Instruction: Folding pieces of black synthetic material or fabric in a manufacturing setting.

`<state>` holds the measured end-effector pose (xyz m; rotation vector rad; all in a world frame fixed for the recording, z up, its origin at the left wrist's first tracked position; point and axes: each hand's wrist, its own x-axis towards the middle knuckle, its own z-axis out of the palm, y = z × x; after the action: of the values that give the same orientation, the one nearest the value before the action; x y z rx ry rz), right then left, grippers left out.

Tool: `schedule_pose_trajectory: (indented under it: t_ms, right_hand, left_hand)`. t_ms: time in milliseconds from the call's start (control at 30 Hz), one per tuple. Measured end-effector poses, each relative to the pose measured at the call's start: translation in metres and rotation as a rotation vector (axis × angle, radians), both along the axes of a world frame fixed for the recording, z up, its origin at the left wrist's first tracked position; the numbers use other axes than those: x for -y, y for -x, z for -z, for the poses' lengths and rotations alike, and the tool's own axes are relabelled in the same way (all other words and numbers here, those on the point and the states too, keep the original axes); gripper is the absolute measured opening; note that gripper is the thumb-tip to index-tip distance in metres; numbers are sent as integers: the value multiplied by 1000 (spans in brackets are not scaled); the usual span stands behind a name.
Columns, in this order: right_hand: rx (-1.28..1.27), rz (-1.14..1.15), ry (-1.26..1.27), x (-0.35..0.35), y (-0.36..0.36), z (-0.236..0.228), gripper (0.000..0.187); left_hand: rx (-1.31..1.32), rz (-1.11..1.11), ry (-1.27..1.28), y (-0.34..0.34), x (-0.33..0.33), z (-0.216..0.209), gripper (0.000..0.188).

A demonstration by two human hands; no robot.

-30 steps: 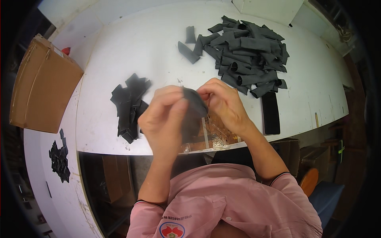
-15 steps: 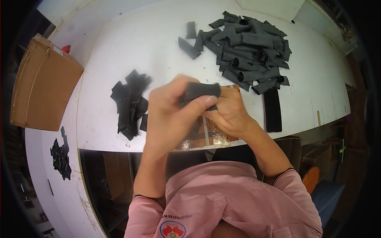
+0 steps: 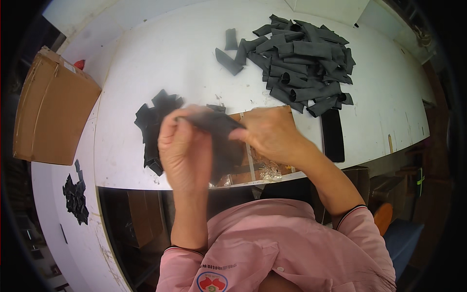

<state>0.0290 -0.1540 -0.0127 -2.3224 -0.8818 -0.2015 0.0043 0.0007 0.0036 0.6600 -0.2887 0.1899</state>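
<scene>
A dark grey fabric sleeve [image 3: 221, 131] is stretched between my two hands above the near edge of the white table. My left hand [image 3: 182, 146] pinches its left end, and my right hand [image 3: 272, 131] grips the right end between thumb and fingers. Motion smears the sleeve's lower part. Beneath the hands lies a brown cardboard piece [image 3: 284, 115] with clear tape over it, partly hidden. Just left of my left hand is a small heap of black fabric pieces [image 3: 152, 126]. Farther back on the right rises a big pile of dark grey fabric sleeves [image 3: 306, 58].
A flat black strip [image 3: 332, 136] lies right of the cardboard piece. One cardboard box [image 3: 56, 104] stands at the left on the table edge. More black scraps [image 3: 75, 197] lie on the lower left surface. Two or three loose sleeves [image 3: 228, 61] lie beside the big pile.
My hands have moved apart, the left one leftward and turned. The sleeve, bunched between the hands before, is now spread out between them.
</scene>
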Motion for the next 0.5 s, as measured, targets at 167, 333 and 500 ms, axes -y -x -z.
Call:
schedule_pose_trajectory:
  t_ms: [167, 333, 500]
  right_hand:
    - [-200, -13, 54, -3, 4, 1, 35]
    - [-178, -41, -108, -4, 6, 13, 35]
    - [-358, -109, -327, 6, -12, -40, 48]
  left_hand:
    - [-108, 31, -84, 2, -1, 8, 15]
    - [-9, -48, -314, 0, -2, 8, 13]
    - [-182, -366, -666, -8, -16, 25, 13]
